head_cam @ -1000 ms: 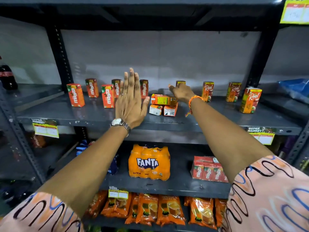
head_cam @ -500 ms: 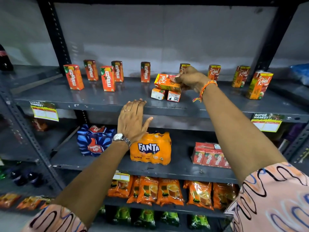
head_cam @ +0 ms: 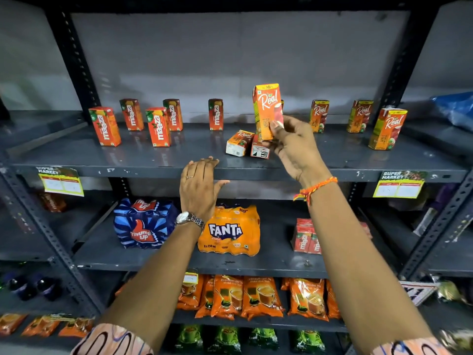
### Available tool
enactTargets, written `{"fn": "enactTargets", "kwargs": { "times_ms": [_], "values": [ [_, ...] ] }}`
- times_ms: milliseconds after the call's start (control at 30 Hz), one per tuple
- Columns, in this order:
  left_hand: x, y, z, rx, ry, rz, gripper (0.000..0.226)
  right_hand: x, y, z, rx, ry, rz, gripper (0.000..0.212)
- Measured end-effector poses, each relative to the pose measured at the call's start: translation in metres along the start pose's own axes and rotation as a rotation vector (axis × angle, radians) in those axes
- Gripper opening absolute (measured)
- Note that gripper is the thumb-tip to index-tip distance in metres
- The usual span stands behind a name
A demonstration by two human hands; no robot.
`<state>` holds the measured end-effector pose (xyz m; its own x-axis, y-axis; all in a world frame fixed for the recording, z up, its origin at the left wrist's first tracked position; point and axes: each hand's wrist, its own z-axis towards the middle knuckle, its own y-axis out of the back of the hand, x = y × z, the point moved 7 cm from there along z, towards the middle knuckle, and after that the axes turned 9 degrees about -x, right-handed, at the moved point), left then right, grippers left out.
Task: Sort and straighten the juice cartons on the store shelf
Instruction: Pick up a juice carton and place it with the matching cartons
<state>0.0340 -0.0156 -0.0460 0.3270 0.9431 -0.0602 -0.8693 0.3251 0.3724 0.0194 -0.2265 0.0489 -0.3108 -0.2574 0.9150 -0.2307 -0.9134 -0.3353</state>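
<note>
Right hand (head_cam: pixel 294 142) now has the Real carton (head_cam: pixel 267 111) lifted upright, off the shelf (head_cam: pixel 179 160); half a sec ago it lay flat across the two tipped cartons (head_cam: pixel 247 146). Thumb & fingers clamped on its lower part. Left hand (head_cam: pixel 198 185) rests open on the shelf's near edge, holding nothing. So one stray's up, ready to join the Real row (head_cam: pixel 358 119) at right; Maaza cartons (head_cam: pixel 153 121) stand left. Two tipped ones left, probably Real too, labels blurry.

grey shelf (head_cam: pixel 179 160) carries upright maaza cartons (head_cam: pixel 157 126), toppled real cartons (head_cam: pixel 239 143).
</note>
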Motion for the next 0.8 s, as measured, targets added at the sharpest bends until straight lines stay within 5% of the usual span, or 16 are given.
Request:
{"fn": "enactTargets", "kwargs": {
  "times_ms": [533, 800],
  "values": [
    [0.0, -0.003, 0.002, 0.015, 0.035, -0.04, 0.052, 0.037, 0.041, -0.1, -0.096, 0.288, -0.013, 0.044],
    [0.0, 0.003, 0.0, 0.025, 0.055, -0.077, 0.052, 0.036, 0.054, -0.077, -0.134, 0.114, 0.108, 0.031]
  ]
}}
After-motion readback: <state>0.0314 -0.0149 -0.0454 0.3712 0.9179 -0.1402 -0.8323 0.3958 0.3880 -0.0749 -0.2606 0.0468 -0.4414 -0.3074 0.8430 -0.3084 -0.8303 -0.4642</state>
